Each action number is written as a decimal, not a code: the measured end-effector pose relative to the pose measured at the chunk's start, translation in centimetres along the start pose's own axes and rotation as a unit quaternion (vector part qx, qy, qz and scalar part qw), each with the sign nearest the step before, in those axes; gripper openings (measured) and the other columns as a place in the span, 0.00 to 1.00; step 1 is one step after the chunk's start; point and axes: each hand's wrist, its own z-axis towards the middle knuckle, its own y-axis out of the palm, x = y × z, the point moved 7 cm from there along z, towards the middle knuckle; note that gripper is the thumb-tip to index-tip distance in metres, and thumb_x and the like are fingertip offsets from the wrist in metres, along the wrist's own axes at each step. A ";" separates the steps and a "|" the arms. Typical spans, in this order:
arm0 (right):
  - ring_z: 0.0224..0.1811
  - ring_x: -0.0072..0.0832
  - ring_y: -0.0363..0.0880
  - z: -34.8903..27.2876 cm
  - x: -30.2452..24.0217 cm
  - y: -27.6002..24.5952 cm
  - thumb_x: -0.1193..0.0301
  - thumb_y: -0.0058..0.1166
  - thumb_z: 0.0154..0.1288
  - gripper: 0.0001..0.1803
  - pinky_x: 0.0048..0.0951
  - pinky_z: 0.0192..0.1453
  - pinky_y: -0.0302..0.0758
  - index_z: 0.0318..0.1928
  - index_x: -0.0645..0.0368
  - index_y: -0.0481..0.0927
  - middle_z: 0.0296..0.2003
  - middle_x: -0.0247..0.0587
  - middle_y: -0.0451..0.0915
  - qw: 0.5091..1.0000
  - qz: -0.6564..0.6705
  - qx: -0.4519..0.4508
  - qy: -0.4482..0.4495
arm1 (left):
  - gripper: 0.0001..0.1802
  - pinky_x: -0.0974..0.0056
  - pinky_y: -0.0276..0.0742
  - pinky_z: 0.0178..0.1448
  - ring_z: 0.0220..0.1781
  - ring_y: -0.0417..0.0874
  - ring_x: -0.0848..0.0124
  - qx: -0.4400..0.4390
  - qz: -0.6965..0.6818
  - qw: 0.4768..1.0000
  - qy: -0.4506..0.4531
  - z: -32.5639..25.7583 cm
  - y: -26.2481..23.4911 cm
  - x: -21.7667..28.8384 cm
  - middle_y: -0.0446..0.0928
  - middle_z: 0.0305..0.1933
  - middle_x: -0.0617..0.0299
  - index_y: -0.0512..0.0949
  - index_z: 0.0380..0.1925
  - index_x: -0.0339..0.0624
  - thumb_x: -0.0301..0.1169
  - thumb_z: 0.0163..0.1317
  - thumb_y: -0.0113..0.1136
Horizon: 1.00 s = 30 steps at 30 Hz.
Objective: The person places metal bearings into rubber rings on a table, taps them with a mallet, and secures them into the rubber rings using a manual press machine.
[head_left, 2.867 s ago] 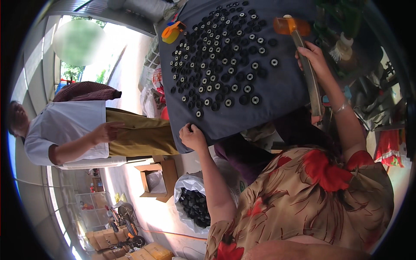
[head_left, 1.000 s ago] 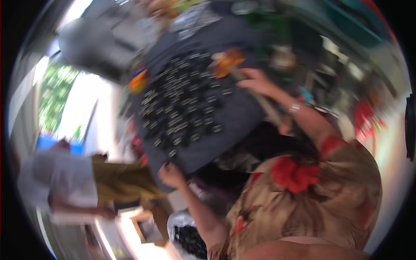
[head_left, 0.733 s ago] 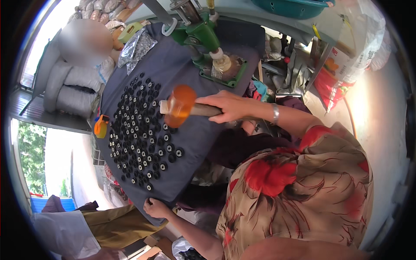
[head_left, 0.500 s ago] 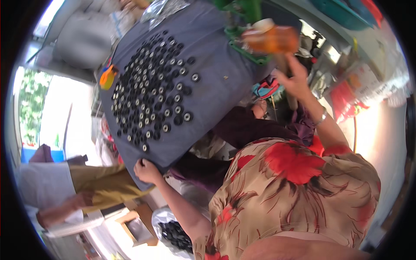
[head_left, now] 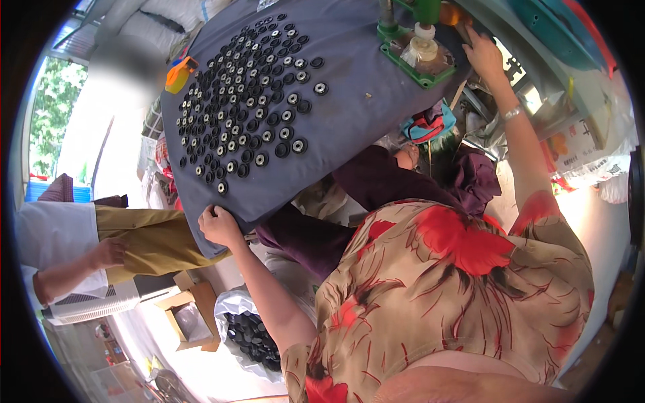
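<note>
A cloth-covered table (head_left: 336, 127) holds many small black rings or wheels (head_left: 235, 107), some with pale metal centres. My left hand (head_left: 220, 226) is at its near left edge, fingers curled together; what they hold, if anything, is hidden. My right hand (head_left: 485, 59) reaches past the right side of a green hand press (head_left: 428, 75). Its fingers close by the handle end of a mallet with an amber head (head_left: 454, 15), partly cut off by the press column. A pale, round plastic piece (head_left: 423, 48) stands on the press base.
An orange and yellow tape dispenser (head_left: 179, 74) lies at the table's far left. A person in ochre trousers (head_left: 144, 235) stands at the left. Below are an open cardboard box (head_left: 191, 316) and a clear bag of black parts (head_left: 252, 339). Bags (head_left: 571, 154) hang at the right.
My right hand has moved up and away, taking the amber mallet head from in front of the press to behind its column. My left hand stays at the table edge, still curled.
</note>
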 end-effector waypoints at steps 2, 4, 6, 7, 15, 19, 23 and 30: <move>0.44 0.52 0.80 1.3 0.6 1.8 0.61 0.57 0.60 0.33 0.46 0.47 0.78 0.67 0.46 0.66 0.43 0.57 0.78 1.000 -0.015 -0.010 -0.024 | 0.10 0.52 0.77 0.45 0.40 0.81 0.54 0.002 -0.002 1.000 0.001 0.1 0.2 0.2 0.81 0.39 0.55 0.84 0.32 0.41 0.30 0.52 0.57; 0.45 0.52 0.79 1.7 0.6 3.0 0.62 0.56 0.60 0.33 0.46 0.49 0.77 0.67 0.46 0.66 0.43 0.57 0.78 0.998 -0.026 -0.020 -0.050 | 0.10 0.52 0.77 0.46 0.41 0.81 0.54 0.004 -0.015 1.000 0.006 0.1 0.2 0.4 0.81 0.39 0.55 0.84 0.31 0.41 0.29 0.51 0.57; 0.46 0.52 0.79 1.8 0.5 3.7 0.63 0.55 0.62 0.31 0.46 0.51 0.76 0.66 0.48 0.66 0.43 0.59 0.78 0.998 0.013 -0.025 -0.053 | 0.09 0.52 0.77 0.45 0.41 0.81 0.54 0.010 -0.015 1.000 0.007 0.0 0.2 0.6 0.81 0.38 0.55 0.84 0.31 0.41 0.29 0.51 0.57; 0.46 0.52 0.79 1.9 0.3 3.7 0.63 0.55 0.62 0.31 0.46 0.51 0.76 0.66 0.48 0.66 0.43 0.59 0.78 0.998 0.015 -0.025 -0.055 | 0.09 0.52 0.77 0.45 0.41 0.81 0.54 0.015 -0.018 1.000 0.011 -0.1 0.1 0.6 0.81 0.38 0.55 0.84 0.30 0.41 0.29 0.51 0.57; 0.42 0.44 0.81 1.0 -1.0 -1.1 0.62 0.49 0.68 0.18 0.40 0.47 0.76 0.51 0.60 0.80 0.38 0.55 0.82 0.966 0.200 0.155 -0.053 | 0.09 0.52 0.77 0.46 0.41 0.81 0.54 0.013 -0.008 1.000 0.015 -0.2 0.3 0.5 0.81 0.38 0.54 0.84 0.30 0.41 0.29 0.51 0.57; 0.38 0.23 0.80 1.4 -2.1 -1.3 0.59 0.46 0.73 0.20 0.27 0.45 0.75 0.45 0.65 0.81 0.35 0.40 0.84 0.833 0.539 0.120 -0.027 | 0.10 0.52 0.77 0.45 0.40 0.82 0.54 0.019 -0.005 0.999 0.031 -0.1 0.1 0.6 0.82 0.38 0.54 0.84 0.31 0.41 0.29 0.51 0.57; 0.39 0.27 0.80 1.7 -5.0 -0.5 0.62 0.46 0.73 0.17 0.26 0.46 0.74 0.43 0.64 0.82 0.36 0.41 0.83 0.782 0.612 0.115 0.016 | 0.11 0.52 0.77 0.44 0.40 0.82 0.53 -0.011 -0.005 1.000 -0.004 -0.3 0.6 -0.8 0.82 0.38 0.54 0.85 0.31 0.42 0.32 0.51 0.57; 0.34 0.35 0.78 -10.1 -21.7 -12.8 0.71 0.54 0.59 0.07 0.32 0.38 0.76 0.39 0.54 0.82 0.31 0.40 0.78 0.822 0.428 0.226 -0.301 | 0.09 0.51 0.77 0.43 0.38 0.81 0.53 0.031 -0.001 0.999 0.043 0.4 0.8 1.0 0.81 0.35 0.53 0.84 0.29 0.42 0.28 0.50 0.57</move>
